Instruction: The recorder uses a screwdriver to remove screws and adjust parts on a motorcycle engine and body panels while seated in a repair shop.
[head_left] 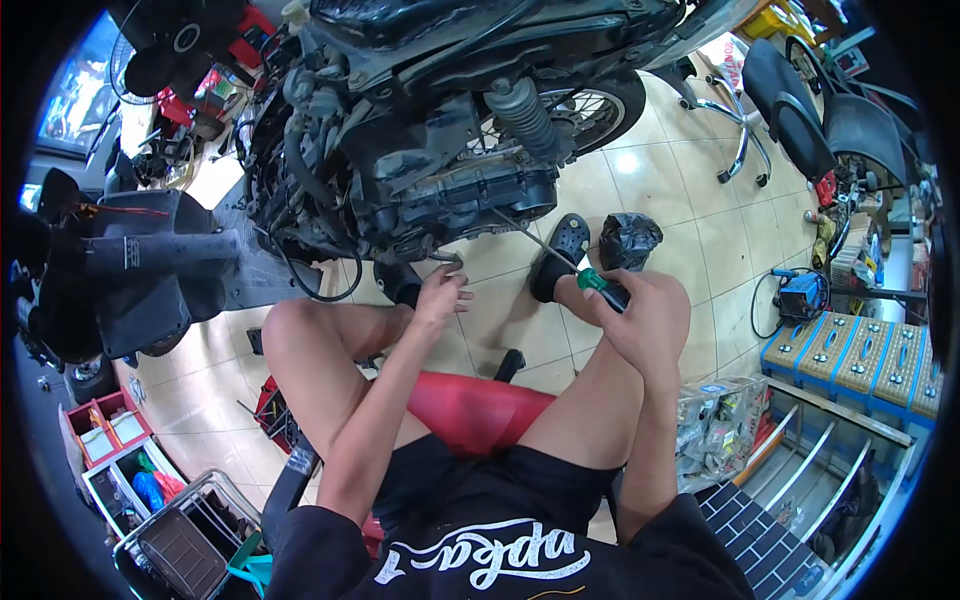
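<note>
My right hand (pixel 640 320) is closed around a screwdriver (pixel 592 279) with a green and black handle. Its long thin shaft slants up and left, and the tip meets the lower edge of the dark engine cover (pixel 450 195) on a partly stripped scooter. Below that cover is my left hand (pixel 441 298), its fingers partly bent and spread apart. The fingertips are close to a small metal lever (pixel 447 258) under the engine; whether they touch it I cannot tell. A black hose (pixel 358 275) loops down to the left of this hand.
The scooter's shock absorber (pixel 522 115) and rear wheel (pixel 625 105) are at the far side. A black plastic bag (pixel 630 240) lies on the tiled floor beside my right shoe (pixel 568 245). Removed bodywork (pixel 165 250) stands at left. A blue-framed bench (pixel 850 360) is at right.
</note>
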